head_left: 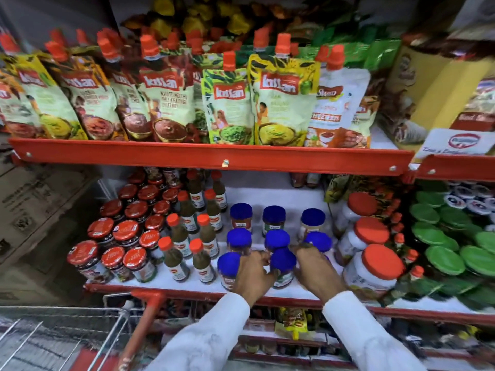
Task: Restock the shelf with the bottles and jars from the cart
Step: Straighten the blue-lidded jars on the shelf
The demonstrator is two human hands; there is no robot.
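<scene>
So the blue-lidded jar (282,266) sits at the front edge of the white shelf (267,195), middle column of the blue-lid group. The left hand (253,274) is pressed against its left side, fingers curled round it, so it's got a grip on the jar. The right hand (316,266) comes in on the jar's right, fingers bent toward it and the next blue lid behind; can't tell if it's actually gripping anything.

Left of the jar stand green sauce bottles with orange caps (174,259), then red-lidded jars (115,258). Right of it are big white tubs with orange lids (375,266), then green lids (444,259). Above it runs a red shelf rail (211,153) with spouted chutney pouches (166,103). Below and left of it is the wire cart (115,317) with its red handle.
</scene>
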